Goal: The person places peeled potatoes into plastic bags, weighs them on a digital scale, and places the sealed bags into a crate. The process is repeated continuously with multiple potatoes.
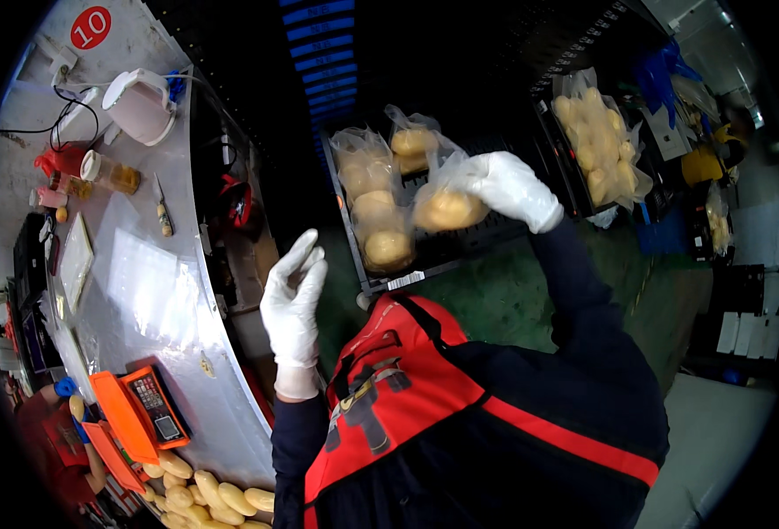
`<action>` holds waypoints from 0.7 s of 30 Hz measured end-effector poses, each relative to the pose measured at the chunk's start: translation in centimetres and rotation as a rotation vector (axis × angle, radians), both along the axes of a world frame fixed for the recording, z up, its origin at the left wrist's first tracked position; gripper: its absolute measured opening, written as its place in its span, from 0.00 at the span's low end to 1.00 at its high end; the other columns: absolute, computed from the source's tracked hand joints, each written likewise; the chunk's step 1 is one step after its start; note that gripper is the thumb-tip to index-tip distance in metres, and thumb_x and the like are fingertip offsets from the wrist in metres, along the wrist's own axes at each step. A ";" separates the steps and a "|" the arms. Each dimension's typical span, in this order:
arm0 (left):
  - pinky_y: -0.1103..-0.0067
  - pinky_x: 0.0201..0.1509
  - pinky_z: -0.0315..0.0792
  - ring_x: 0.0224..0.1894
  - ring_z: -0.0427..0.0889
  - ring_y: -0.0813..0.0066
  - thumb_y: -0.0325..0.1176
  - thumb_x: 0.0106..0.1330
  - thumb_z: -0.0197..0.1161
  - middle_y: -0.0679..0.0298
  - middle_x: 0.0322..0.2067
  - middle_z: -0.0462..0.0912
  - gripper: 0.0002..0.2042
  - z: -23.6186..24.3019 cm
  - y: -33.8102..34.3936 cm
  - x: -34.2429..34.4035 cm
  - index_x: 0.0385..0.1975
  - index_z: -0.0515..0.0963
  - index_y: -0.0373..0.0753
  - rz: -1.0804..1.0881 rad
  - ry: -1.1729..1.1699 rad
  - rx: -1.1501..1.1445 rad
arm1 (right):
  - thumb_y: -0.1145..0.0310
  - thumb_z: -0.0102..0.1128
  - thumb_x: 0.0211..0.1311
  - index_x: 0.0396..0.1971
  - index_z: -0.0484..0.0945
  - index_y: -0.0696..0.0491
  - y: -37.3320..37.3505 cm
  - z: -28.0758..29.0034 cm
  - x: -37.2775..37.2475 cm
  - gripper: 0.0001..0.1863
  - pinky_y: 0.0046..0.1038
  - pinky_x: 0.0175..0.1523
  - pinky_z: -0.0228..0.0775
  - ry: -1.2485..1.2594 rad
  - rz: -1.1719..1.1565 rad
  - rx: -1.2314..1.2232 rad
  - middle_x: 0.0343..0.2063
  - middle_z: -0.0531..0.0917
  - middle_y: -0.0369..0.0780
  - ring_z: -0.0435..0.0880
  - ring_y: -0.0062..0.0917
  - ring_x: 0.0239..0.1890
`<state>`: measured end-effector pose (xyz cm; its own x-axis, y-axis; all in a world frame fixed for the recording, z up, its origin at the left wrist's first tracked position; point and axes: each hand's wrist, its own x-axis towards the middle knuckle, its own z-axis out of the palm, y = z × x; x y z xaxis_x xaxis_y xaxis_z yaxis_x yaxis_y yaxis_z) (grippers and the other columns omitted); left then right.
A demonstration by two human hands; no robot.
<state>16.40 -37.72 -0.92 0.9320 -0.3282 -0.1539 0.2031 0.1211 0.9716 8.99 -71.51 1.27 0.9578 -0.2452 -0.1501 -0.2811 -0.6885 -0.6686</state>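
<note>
A clear plastic bag of peeled potatoes [449,210] hangs from my right hand [514,189], which wears a white glove and is closed on the bag's gathered top. Below it is a black crate [460,249], where other bagged potatoes [377,207] line the left side and one more bag [414,141] sits toward the back. My left hand [293,304], also white-gloved, is raised between the crate and the metal table [197,322]. Its fingers are stretched out and nothing is in them.
Loose peeled potatoes [204,498] lie on the table's near end, beside an orange scale [147,410]. A knife [162,207], jars [109,172] and a kettle [140,106] stand farther along. Another crate of bagged potatoes [596,145] is at right. A co-worker [54,432] is at lower left.
</note>
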 end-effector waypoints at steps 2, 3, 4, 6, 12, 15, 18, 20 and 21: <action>0.78 0.62 0.75 0.54 0.82 0.74 0.21 0.69 0.65 0.54 0.55 0.84 0.13 -2.1 1.6 0.0 0.52 0.79 0.28 0.044 0.078 0.055 | 0.55 0.67 0.62 0.41 0.87 0.54 -4.0 -3.7 1.8 0.18 0.36 0.49 0.77 0.174 -0.080 -0.070 0.36 0.89 0.46 0.88 0.39 0.40; 0.78 0.61 0.75 0.53 0.83 0.74 0.21 0.69 0.64 0.53 0.55 0.84 0.12 -2.9 2.5 -0.3 0.51 0.79 0.27 0.049 0.103 0.080 | 0.55 0.69 0.61 0.42 0.87 0.55 -5.9 -6.4 2.9 0.18 0.37 0.50 0.77 0.269 -0.098 -0.114 0.38 0.89 0.47 0.87 0.39 0.42; 0.79 0.60 0.76 0.52 0.83 0.74 0.21 0.70 0.64 0.53 0.55 0.84 0.12 -3.2 3.3 -0.7 0.51 0.79 0.27 0.046 0.145 0.108 | 0.57 0.71 0.59 0.44 0.86 0.55 -8.4 -10.7 3.8 0.19 0.37 0.52 0.76 0.332 -0.160 -0.046 0.41 0.88 0.47 0.87 0.39 0.46; 0.80 0.57 0.77 0.48 0.84 0.75 0.23 0.72 0.62 0.53 0.55 0.84 0.11 -3.9 4.7 -1.5 0.51 0.79 0.27 0.057 0.272 0.199 | 0.64 0.71 0.59 0.45 0.86 0.57 -10.2 -15.8 6.1 0.17 0.33 0.54 0.75 0.348 -0.151 0.056 0.42 0.89 0.44 0.86 0.33 0.46; 0.81 0.55 0.77 0.46 0.84 0.77 0.27 0.73 0.63 0.55 0.55 0.84 0.11 -5.0 6.5 -4.1 0.50 0.79 0.28 0.162 0.344 0.185 | 0.71 0.75 0.51 0.47 0.84 0.59 -11.0 -25.0 10.6 0.22 0.30 0.53 0.76 0.171 -0.174 0.608 0.41 0.88 0.40 0.85 0.29 0.43; 0.81 0.55 0.77 0.46 0.84 0.77 0.26 0.73 0.62 0.55 0.55 0.84 0.11 -4.7 6.4 -4.5 0.51 0.79 0.28 0.197 0.352 0.179 | 0.74 0.73 0.50 0.51 0.83 0.54 -6.5 -22.3 14.0 0.24 0.36 0.55 0.77 0.058 -0.274 -0.161 0.43 0.88 0.46 0.86 0.40 0.46; 0.82 0.55 0.76 0.46 0.84 0.78 0.25 0.73 0.62 0.55 0.55 0.85 0.12 -5.9 6.9 -5.4 0.53 0.79 0.28 0.234 0.353 0.132 | 0.72 0.68 0.58 0.53 0.83 0.53 1.6 -13.6 16.5 0.21 0.37 0.57 0.77 -0.520 -0.195 -0.270 0.46 0.87 0.46 0.86 0.41 0.48; 0.82 0.55 0.76 0.46 0.84 0.80 0.27 0.74 0.62 0.57 0.53 0.86 0.13 -5.1 6.1 -5.2 0.54 0.80 0.28 0.217 0.352 0.098 | 0.70 0.65 0.64 0.52 0.83 0.53 7.2 -9.4 17.9 0.16 0.32 0.55 0.77 -0.668 -0.023 0.090 0.45 0.88 0.41 0.87 0.32 0.48; 0.82 0.55 0.75 0.46 0.84 0.80 0.27 0.74 0.62 0.57 0.52 0.86 0.13 -4.6 6.0 -4.9 0.54 0.81 0.29 0.201 0.328 0.089 | 0.70 0.63 0.68 0.52 0.83 0.54 10.5 -8.0 18.9 0.14 0.29 0.54 0.77 -0.604 0.068 0.497 0.44 0.88 0.39 0.87 0.27 0.47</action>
